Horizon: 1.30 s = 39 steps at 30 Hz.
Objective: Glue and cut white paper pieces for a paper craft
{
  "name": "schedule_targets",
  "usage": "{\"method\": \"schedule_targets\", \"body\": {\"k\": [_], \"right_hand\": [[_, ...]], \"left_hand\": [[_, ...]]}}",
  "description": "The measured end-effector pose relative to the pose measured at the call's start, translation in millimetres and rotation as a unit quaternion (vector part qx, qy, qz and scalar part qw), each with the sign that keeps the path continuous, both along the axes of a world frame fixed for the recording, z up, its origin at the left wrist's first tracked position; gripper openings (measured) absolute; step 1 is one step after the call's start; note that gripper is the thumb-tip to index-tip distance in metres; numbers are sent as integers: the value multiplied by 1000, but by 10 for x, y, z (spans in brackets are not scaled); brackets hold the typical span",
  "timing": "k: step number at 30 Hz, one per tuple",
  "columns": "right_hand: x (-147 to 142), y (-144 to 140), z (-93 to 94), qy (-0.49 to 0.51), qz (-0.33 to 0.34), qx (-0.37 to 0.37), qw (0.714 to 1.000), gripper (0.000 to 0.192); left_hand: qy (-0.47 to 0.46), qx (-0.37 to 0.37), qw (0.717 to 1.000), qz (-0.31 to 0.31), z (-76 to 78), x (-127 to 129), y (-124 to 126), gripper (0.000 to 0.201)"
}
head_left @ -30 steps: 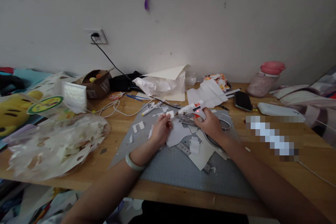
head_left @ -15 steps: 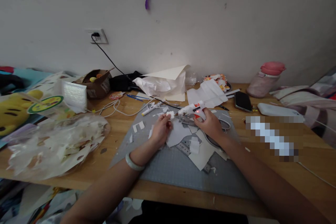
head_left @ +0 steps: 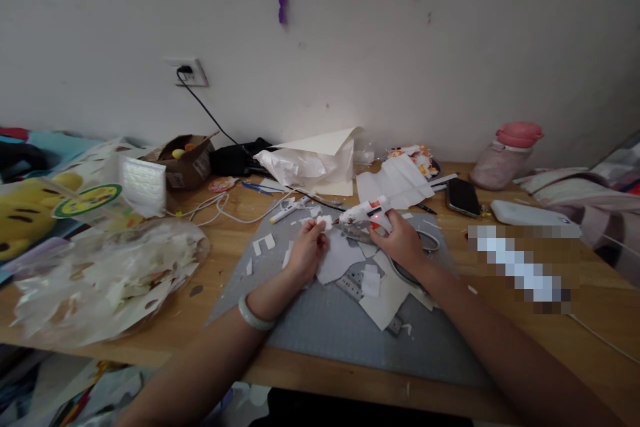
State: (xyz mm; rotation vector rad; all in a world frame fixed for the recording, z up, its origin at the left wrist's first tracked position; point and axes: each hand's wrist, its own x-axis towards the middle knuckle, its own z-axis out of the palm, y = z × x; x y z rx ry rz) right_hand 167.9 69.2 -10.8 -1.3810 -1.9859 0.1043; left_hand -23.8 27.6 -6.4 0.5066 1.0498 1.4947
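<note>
1. Closest to me is the front edge of the wooden table [head_left: 285, 363], just on the near side of the grey cutting mat [head_left: 330, 333], which I use as my landmark.
2. On the mat's middle I see a cream paper sheet [head_left: 381, 307] and a grey ruler [head_left: 349, 285], partly covered by scraps.
3. Over the mat's right half, the right hand [head_left: 401, 240] is wrapped around the handle of a white glue gun [head_left: 367, 210]; I cannot tell whether the trigger is pressed.
4. Over the far half, left of the gun, the left hand [head_left: 307, 252] pinches a small white piece [head_left: 326, 221] between thumb and fingers. The nozzle points at it, touching or just beside, I can't tell which.
5. I judge the step in hand to be gluing that piece; the next move calls for a steady pinch, small nozzle motions and fingertips clear of the tip.
6. Beyond the mat's far edge lies a crumpled white sheet [head_left: 393, 180], with a wall socket [head_left: 193, 72] farther back to the left.
</note>
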Motion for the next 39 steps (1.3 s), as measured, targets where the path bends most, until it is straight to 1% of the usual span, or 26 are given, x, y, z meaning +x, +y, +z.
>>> {"method": "schedule_targets", "body": {"k": [6,13,17,20,27,32,39], "right_hand": [[1,15,-24,4,-2,23,1000,32],[-1,-4,36,30,-24,8,999,29],[-7,-10,51,26,-37,-7,999,30],[-9,-4,41,12,-33,1,999,30],[-6,2,22,8,-29,-2,1000,29],[-6,-8,44,5,-33,-17,999,31],[-5,-14,61,3,-19,-23,1000,32]], "left_hand": [[15,6,1000,0,-7,1,-8,21],[-4,8,1000,0,-10,1,-11,18],[-23,4,1000,3,-18,-7,1,22],[-28,4,1000,2,-18,-9,8,24],[-19,4,1000,0,-6,2,4,21],[-11,2,1000,-5,2,0,3,19],[-1,6,1000,-18,12,-5,-9,23]]}}
